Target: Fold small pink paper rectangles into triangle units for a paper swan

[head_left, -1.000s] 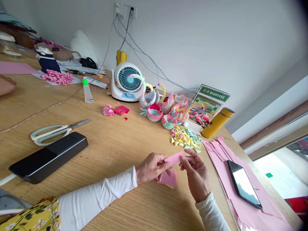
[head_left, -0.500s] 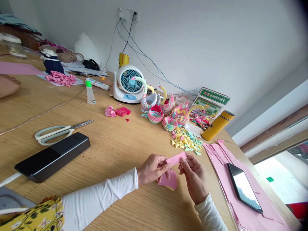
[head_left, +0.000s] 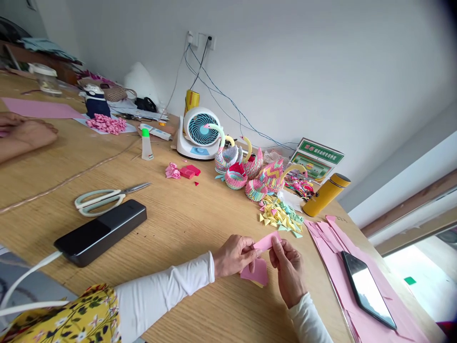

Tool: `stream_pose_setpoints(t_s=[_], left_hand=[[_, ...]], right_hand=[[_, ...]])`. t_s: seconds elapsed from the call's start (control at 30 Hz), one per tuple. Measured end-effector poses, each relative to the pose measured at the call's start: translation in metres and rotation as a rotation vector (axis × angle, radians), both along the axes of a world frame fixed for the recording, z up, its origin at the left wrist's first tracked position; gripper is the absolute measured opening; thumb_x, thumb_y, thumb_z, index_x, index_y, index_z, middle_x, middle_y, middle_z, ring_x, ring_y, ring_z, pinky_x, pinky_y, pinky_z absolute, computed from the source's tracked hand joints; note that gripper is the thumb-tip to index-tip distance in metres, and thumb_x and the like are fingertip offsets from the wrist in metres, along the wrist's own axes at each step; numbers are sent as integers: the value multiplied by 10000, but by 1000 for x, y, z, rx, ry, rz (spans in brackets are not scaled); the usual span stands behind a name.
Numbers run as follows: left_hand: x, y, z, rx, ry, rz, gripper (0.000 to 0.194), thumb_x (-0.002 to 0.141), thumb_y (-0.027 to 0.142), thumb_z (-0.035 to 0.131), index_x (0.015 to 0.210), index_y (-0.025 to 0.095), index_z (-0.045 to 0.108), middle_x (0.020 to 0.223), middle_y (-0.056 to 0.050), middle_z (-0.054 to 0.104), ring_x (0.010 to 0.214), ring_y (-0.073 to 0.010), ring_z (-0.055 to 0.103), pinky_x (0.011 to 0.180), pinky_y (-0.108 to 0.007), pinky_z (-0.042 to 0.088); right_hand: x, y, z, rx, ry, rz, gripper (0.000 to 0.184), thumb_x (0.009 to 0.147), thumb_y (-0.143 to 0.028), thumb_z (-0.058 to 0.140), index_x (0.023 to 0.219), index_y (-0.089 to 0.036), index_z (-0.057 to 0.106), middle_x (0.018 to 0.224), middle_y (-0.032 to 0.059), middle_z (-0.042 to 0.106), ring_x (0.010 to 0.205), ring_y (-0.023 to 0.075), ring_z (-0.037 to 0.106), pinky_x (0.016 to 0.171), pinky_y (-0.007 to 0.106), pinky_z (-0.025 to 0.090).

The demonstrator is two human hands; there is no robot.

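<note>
A small pink paper slip (head_left: 266, 241) is pinched between both of my hands just above the wooden table (head_left: 171, 224). My left hand (head_left: 234, 255) grips its left end with closed fingers. My right hand (head_left: 288, 269) pinches the right end with thumb and fingertips. Directly below my hands a small stack of pink paper pieces (head_left: 256, 273) lies on the table. Both arms wear white sleeves.
Folded paper swans (head_left: 250, 169) and a heap of yellow and green folded triangles (head_left: 280, 216) lie beyond my hands. Pink sheets (head_left: 332, 238) with a phone (head_left: 367, 289) on the right. Scissors (head_left: 107, 197), black case (head_left: 102, 232), glue bottle (head_left: 146, 145), fan (head_left: 200, 133), yellow flask (head_left: 324, 194). Another person's hands (head_left: 24, 133) far left.
The view has swung left and up, so everything slid right and down in frame. My hands keep the same pinch on the pink slip, with its right end folded a little tighter.
</note>
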State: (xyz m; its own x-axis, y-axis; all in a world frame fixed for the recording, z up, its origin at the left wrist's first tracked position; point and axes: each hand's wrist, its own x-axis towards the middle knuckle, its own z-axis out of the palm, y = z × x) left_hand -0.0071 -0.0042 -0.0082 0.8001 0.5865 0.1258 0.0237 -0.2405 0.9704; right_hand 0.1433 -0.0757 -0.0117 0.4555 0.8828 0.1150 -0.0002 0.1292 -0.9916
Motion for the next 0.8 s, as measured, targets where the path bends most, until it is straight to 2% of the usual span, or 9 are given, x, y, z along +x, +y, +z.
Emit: stream_pose_setpoints(t_s=[0.17, 0.4, 0.53, 0.63, 0.8], left_hand=[[0, -1, 1, 54, 4, 49, 317, 866, 374, 471, 653, 141, 501, 488, 8, 562, 411, -69, 473, 414, -144, 317], [-3, 0, 3, 110, 21, 84, 302, 857, 373, 475, 684, 133, 537, 507, 23, 540, 454, -82, 491, 457, -163, 345], [-5, 3, 2, 222, 6, 227, 277, 842, 390, 517, 760, 137, 597, 627, 16, 573, 550, -89, 480, 510, -172, 347], [-3, 7, -1, 200, -44, 279, 288, 808, 421, 579, 890, 149, 625, 772, -4, 621, 615, -95, 500, 566, -177, 380], [2, 14, -7, 111, -109, 208, 265, 813, 370, 578, 779, 112, 628, 668, -5, 575, 592, -90, 460, 541, -174, 353]], right_hand=[[-3, 2, -1, 2, -37, -43, 379, 793, -504, 630, 636, -174, 529, 492, -59, 396, 456, 69, 301, 441, 224, 217], [-7, 5, -1, -4, -90, -109, 415, 821, -518, 585, 611, -175, 485, 488, -56, 395, 466, 68, 292, 443, 218, 221], [-3, 5, -3, -37, -157, -33, 400, 845, -503, 561, 625, -175, 496, 498, -54, 386, 473, 72, 296, 446, 218, 231], [-1, 5, -5, -85, -235, 49, 397, 832, -496, 583, 620, -167, 515, 516, -40, 418, 485, 75, 325, 451, 216, 245], [-3, 7, -6, -77, -234, 43, 377, 809, -483, 619, 629, -161, 541, 501, -41, 424, 476, 70, 329, 442, 209, 243]])
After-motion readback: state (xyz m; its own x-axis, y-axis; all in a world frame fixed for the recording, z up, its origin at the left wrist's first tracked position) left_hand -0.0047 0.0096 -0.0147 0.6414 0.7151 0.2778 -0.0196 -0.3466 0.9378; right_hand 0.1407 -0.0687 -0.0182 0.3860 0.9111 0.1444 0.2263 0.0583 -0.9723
